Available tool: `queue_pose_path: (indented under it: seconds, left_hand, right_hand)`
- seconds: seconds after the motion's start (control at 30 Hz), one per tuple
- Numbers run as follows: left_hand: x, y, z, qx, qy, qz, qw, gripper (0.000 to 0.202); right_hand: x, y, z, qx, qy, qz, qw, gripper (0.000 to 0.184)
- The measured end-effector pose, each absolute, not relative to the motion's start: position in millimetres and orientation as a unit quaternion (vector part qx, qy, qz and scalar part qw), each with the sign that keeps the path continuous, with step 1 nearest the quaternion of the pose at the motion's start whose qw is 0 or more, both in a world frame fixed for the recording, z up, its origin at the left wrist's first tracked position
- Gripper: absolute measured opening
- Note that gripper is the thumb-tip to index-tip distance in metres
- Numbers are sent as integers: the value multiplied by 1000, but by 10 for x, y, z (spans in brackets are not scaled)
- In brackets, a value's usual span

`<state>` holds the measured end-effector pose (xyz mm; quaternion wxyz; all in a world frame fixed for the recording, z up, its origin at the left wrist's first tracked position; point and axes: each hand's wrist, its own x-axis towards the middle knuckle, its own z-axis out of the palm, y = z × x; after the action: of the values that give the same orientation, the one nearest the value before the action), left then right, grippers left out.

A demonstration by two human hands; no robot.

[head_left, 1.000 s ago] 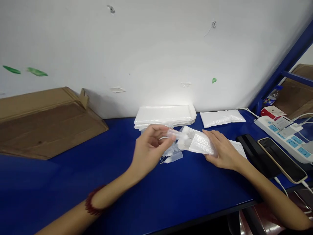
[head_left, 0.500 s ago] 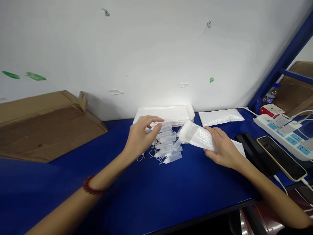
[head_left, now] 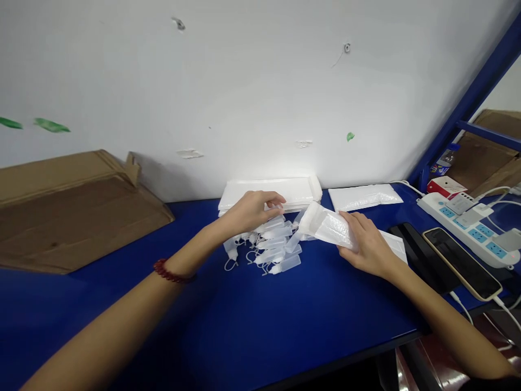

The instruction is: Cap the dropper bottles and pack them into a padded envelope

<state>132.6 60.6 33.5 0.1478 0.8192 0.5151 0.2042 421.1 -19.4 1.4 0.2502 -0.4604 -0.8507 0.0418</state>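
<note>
My right hand [head_left: 366,244] grips a white bubble mailer [head_left: 331,225] by its right end. The mailer is tilted, its flap end pointing left toward a pile of small translucent squeeze bottles [head_left: 274,244] with thin cords and caps. Over the far side of that pile is my left hand [head_left: 256,210], with bent fingers and the thumb a little apart from them. No bottle can be made out in it. One bottle [head_left: 230,248] lies under the left wrist. Part of another white mailer [head_left: 394,245] shows behind my right hand.
Against the wall lie a stack of white mailers [head_left: 268,190] and a single mailer [head_left: 366,197]. A cardboard piece [head_left: 85,222] leans at left. On the right are a black phone [head_left: 423,260], a second phone [head_left: 464,263] on a cable, a power strip [head_left: 468,228] and a red-white box [head_left: 445,187].
My left hand has moved right and lower over the bottle pile. The right hand keeps its hold on the mailer in about the same spot. The view has shifted slightly.
</note>
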Motion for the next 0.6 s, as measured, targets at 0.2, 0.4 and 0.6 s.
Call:
queue_pose_path:
  seconds: [0.2, 0.4, 0.6]
  left_hand:
    - [1263, 273, 577, 725, 491, 480, 58, 21]
    - [1537, -83, 636, 655, 434, 585, 202, 19]
    - [1688, -69, 414, 640, 454, 497, 371, 23]
  right_hand:
    - [4194, -209, 14, -466, -851, 46, 239, 64]
    - [4177, -228, 30, -464, -850, 60, 244, 64]
    - [4157, -249, 39, -467, -848, 61, 244, 65]
